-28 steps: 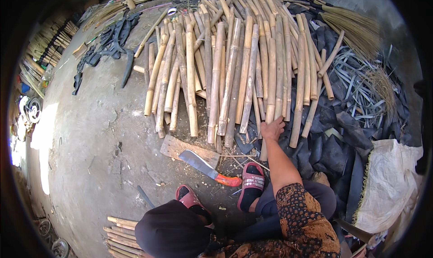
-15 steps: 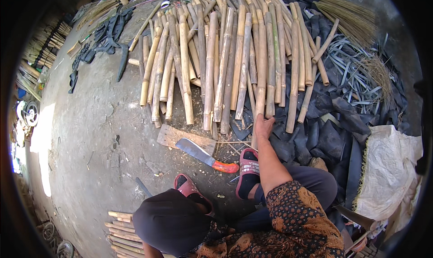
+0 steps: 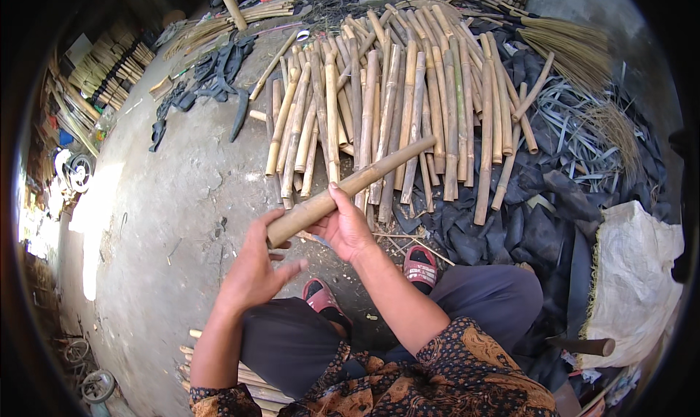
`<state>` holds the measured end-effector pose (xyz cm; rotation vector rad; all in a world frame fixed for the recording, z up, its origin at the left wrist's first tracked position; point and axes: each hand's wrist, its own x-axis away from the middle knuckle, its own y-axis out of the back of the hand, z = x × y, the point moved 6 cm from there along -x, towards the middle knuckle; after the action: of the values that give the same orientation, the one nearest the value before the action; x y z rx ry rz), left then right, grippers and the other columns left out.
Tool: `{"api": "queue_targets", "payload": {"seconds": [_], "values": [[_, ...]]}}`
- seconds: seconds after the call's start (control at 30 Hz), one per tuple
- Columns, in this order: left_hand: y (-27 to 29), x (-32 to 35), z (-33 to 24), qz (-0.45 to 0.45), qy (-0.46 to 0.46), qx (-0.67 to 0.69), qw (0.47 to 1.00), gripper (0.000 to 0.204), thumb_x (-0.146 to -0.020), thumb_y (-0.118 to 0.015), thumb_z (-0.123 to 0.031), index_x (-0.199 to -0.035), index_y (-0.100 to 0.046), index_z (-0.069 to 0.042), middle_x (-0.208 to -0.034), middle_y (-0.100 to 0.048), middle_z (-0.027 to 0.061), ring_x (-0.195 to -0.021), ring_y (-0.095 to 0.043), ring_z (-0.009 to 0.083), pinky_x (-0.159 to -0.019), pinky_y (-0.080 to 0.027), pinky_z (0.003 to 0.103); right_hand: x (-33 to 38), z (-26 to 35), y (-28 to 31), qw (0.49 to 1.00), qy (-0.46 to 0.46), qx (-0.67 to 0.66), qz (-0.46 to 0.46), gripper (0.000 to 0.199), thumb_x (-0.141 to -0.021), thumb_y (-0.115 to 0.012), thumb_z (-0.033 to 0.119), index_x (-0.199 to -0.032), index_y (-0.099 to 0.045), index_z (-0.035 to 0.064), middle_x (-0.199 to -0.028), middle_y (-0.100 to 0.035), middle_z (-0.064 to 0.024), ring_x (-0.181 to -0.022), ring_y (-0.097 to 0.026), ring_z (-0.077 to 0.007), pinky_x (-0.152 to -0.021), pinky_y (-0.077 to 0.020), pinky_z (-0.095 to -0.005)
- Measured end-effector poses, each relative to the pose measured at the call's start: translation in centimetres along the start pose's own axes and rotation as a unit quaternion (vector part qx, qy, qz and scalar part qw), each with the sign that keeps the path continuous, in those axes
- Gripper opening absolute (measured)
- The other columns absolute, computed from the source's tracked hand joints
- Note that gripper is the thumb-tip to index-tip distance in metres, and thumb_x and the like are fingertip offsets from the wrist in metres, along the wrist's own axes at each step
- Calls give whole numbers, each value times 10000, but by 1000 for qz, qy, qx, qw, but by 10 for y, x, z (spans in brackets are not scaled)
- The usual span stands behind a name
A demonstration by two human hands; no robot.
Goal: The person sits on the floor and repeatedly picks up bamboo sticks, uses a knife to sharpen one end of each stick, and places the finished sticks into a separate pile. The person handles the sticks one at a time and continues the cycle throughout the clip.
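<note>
A length of bamboo [image 3: 379, 170] is held up at a slant in front of me, its thick near end low on the left and its narrower end up to the right. Around its lower part, my right hand [image 3: 345, 231] is closed with the thumb on top. Beside the thick end is my left hand [image 3: 251, 271], thumb and fingers spread; its fingertips reach close to that end, partly behind it. Beyond the hands lies a big heap of cut bamboo lengths [image 3: 467, 118]. My hands and the held piece cover most of the ground where the knife and board lay.
Dark rubbery sheets [image 3: 474, 231] cover the floor on the right, near a white sack [image 3: 631, 271]. Broom-like bristles [image 3: 565, 48] lie at the far right. More bamboo pieces [image 3: 259, 388] are by my left leg, and black strips [image 3: 219, 70] lie at the far left.
My right hand has lifted a bamboo length off the heap and brought it nearer and to the left. My left hand has come up into view beside its thick end. The view has shifted.
</note>
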<state>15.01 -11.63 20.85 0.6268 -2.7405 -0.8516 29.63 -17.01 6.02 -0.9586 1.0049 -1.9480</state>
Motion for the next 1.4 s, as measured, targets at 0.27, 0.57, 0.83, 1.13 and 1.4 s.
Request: {"api": "queue_targets", "payload": {"seconds": [0.27,0.57,0.83,1.13,1.4], "values": [[16,-36,17,-264,-41,264,927,367,-1029,-642,-169,-1326,-479,-28,-1201,-580,132,-1063,-638,211,-844,-631,348,19,-11,130,588,53,792,-154,611,-1056,-468,513,-1293,-607,-32,-1168,-700,-213,-1083,-689,-348,-935,-530,-468],[12,-25,34,-334,-28,363,869,400,-1060,-590,-299,-1317,-420,-44,-1192,-550,155,-1093,-644,266,-892,-624,387,-10,-1,30,956,87,277,29,588,-1080,-416,501,-1442,-465,40,-1365,-599,-191,-1135,-649,-330,-996,-502,-465],[-71,-38,37,45,-27,-79,995,511,-987,-676,-277,-1381,-510,1,-1300,-583,263,-1256,-579,379,-1051,-475,452,-52,120,100,897,211,253,-295,467,-861,-716,41,-1235,-438,5,-1056,-621,-178,-681,-659,-219,-562,-613,-347],[-27,-27,-23,46,-33,-155,986,499,-930,-744,-262,-1363,-575,-82,-1446,-522,224,-1291,-555,441,-1033,-499,473,-21,360,226,350,363,667,-549,649,-894,-726,336,-1399,-526,-19,-1224,-586,-267,-1111,-621,-435,-995,-485,-474],[-17,-43,-21,60,-17,-172,983,508,-906,-764,-280,-1349,-596,-98,-1439,-532,201,-1257,-582,431,-1013,-519,469,-116,199,220,599,91,722,-335,684,-912,-696,477,-1380,-552,0,-1225,-658,-274,-1150,-650,-419,-1020,-494,-479]]}}
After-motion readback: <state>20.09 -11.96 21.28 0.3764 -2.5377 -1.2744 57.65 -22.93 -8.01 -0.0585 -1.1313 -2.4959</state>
